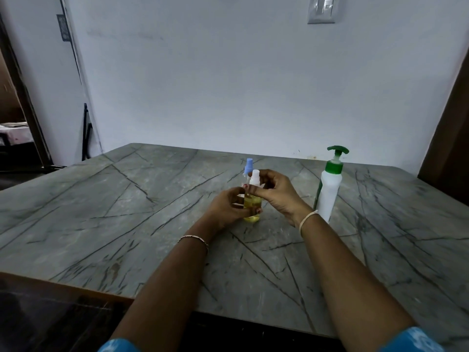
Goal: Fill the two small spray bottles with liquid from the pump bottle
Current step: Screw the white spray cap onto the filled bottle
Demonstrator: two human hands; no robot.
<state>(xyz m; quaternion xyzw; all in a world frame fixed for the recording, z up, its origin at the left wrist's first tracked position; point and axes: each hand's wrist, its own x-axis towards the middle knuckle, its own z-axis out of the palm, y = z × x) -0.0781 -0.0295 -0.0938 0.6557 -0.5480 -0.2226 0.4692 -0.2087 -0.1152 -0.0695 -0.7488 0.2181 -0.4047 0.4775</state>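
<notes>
Between my hands the spray bottle (252, 203) is standing upright — my left hand (225, 207) is gripping its yellow body, my right hand (276, 193) is pinching its white cap (254, 177), with the pump bottle (328, 191) beside that wrist.

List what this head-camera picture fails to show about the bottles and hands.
Head view:
Blue-capped spray bottle: body hidden behind the white-capped spray bottle and left hand; fill level unknown.
White-capped spray bottle: neck covered by the right hand; cap seating unclear.
Pump bottle: opaque walls; liquid level unseen.
</notes>
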